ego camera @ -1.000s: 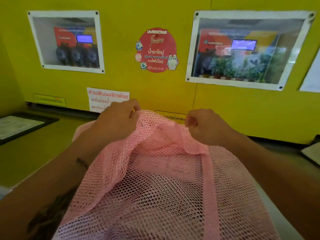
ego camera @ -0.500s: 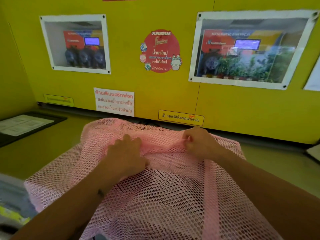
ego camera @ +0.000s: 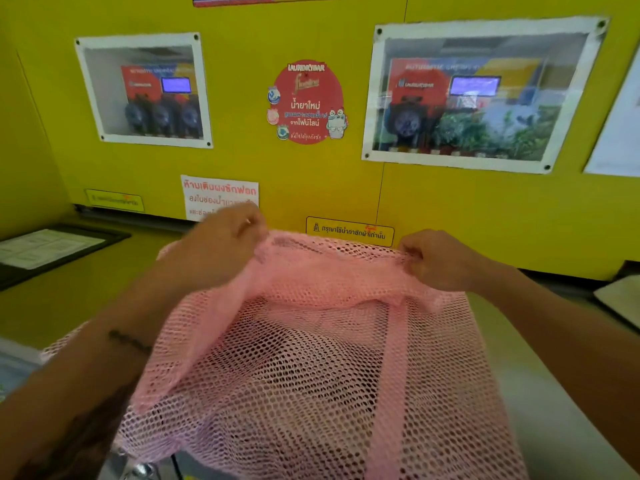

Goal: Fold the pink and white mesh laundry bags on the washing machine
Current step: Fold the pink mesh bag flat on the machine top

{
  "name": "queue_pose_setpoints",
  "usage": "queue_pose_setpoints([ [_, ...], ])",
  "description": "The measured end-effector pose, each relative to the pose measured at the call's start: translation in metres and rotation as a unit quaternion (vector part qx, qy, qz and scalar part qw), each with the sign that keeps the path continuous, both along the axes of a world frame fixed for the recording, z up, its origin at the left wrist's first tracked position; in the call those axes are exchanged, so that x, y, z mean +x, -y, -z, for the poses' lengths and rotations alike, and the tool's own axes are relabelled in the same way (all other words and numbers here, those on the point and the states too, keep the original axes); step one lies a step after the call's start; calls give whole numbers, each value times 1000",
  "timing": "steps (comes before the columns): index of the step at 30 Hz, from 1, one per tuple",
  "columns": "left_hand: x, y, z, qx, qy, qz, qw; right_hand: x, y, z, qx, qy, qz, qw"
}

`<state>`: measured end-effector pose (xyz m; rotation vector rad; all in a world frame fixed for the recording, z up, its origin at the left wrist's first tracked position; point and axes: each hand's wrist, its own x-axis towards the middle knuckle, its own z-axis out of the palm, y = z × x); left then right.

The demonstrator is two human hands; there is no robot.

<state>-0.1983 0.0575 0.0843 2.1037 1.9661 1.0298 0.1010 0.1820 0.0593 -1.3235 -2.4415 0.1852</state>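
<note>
A pink mesh laundry bag (ego camera: 311, 375) fills the lower middle of the head view, draped over the washing machine top (ego camera: 540, 393). My left hand (ego camera: 221, 247) grips the bag's far edge at the left and is blurred. At the right end of that same far edge, my right hand (ego camera: 436, 261) pinches the mesh in a closed fist. Both hands hold the edge lifted above the surface, stretched between them. A solid pink strip runs down the bag's right half. No white bag is visible.
A yellow wall panel (ego camera: 346, 188) stands right behind the hands, with two framed windows, a red round sticker (ego camera: 306, 102) and small notices. A black-framed sheet (ego camera: 52, 249) lies at the left. Another flat sheet (ego camera: 620, 299) sits at the far right edge.
Half a second ago both hands pressed the bag's far edge flat on the surface. Now they have lifted that edge and pulled it wider apart.
</note>
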Motion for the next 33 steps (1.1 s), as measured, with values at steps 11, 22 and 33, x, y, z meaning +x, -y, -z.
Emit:
queue_pose_setpoints([
  [11, 71, 61, -38, -62, -47, -40, 996, 80, -18, -42, -474, -82, -160, 862],
  [22, 231, 21, 69, -214, -157, 47, 963, 48, -45, 9, -124, -5, -52, 991],
  [33, 212, 70, 11, -280, 46, 201, 937, 9, -86, 50, -124, -18, -29, 992],
])
